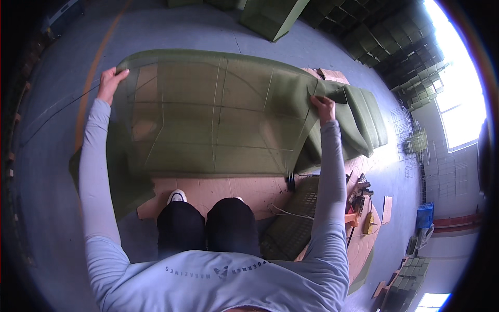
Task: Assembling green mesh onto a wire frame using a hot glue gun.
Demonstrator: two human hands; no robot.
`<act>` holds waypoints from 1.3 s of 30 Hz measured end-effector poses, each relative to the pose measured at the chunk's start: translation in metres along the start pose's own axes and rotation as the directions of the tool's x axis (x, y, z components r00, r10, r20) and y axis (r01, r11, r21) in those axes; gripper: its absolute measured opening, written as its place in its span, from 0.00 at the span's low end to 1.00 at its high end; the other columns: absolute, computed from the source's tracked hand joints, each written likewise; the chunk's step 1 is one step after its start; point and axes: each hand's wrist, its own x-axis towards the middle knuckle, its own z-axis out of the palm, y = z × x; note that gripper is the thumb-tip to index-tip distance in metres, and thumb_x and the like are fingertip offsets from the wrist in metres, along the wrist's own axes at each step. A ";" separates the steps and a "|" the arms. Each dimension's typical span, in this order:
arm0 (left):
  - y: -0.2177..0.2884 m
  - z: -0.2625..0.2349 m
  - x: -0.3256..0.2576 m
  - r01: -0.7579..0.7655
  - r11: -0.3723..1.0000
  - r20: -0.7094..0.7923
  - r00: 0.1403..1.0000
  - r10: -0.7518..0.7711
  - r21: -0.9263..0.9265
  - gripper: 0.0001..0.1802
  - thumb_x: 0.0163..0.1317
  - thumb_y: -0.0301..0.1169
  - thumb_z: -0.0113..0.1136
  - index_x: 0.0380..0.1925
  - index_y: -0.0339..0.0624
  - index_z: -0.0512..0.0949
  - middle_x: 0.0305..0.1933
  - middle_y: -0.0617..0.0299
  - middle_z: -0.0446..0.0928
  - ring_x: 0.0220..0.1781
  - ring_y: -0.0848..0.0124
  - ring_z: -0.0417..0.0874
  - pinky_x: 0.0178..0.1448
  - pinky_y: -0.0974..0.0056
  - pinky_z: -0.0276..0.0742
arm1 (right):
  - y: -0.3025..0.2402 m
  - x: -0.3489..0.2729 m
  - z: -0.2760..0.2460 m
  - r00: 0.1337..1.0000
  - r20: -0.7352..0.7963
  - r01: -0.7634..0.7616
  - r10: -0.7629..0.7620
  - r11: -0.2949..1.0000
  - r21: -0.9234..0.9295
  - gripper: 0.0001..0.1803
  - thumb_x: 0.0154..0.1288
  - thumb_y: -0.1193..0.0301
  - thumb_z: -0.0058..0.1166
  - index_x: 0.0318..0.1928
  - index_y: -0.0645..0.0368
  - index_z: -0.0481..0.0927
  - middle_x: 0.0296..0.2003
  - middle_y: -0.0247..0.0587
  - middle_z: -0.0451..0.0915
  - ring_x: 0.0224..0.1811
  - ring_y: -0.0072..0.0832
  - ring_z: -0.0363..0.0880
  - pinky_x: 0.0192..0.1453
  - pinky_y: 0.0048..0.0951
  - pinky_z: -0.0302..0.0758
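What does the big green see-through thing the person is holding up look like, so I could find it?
Start at the grey floor with brown cardboard on it. Above the cardboard, the left hand and right hand stretch out a wide green mesh sheet. Unlike the folded green pile beside it, it is spread flat and you can see through it.

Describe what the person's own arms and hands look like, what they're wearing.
Both arms wear long, close-fitting, light grey-blue sleeves reaching to the wrists. The left hand and right hand are bare, with no gloves. No watch or rings can be made out.
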 end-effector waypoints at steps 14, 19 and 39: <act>-0.048 -0.005 -0.030 0.117 0.989 -0.014 0.993 -0.116 0.089 0.19 0.49 0.21 0.59 0.44 0.33 0.70 0.40 0.59 0.77 0.41 0.74 0.77 0.46 0.70 0.71 | 0.054 -0.007 0.029 0.995 0.052 -0.093 0.090 0.994 0.065 0.22 0.41 0.70 0.68 0.38 0.69 0.77 0.28 0.40 0.80 0.27 0.20 0.76 0.31 0.20 0.73; -0.083 0.017 -0.027 0.283 0.956 -0.019 0.959 -0.283 0.071 0.15 0.48 0.20 0.59 0.39 0.34 0.74 0.35 0.60 0.78 0.34 0.73 0.79 0.40 0.68 0.74 | 0.120 -0.001 0.030 0.991 -0.118 -0.065 0.066 0.998 0.006 0.17 0.42 0.73 0.68 0.33 0.65 0.77 0.26 0.32 0.77 0.26 0.18 0.74 0.32 0.18 0.70; -0.116 0.000 -0.037 0.292 0.947 0.066 0.956 -0.286 -0.136 0.17 0.51 0.28 0.61 0.42 0.34 0.76 0.41 0.62 0.78 0.41 0.75 0.77 0.45 0.71 0.70 | 0.067 -0.025 0.051 0.970 0.069 -0.243 0.233 0.925 0.292 0.11 0.53 0.71 0.58 0.35 0.65 0.79 0.28 0.34 0.78 0.29 0.21 0.74 0.35 0.22 0.69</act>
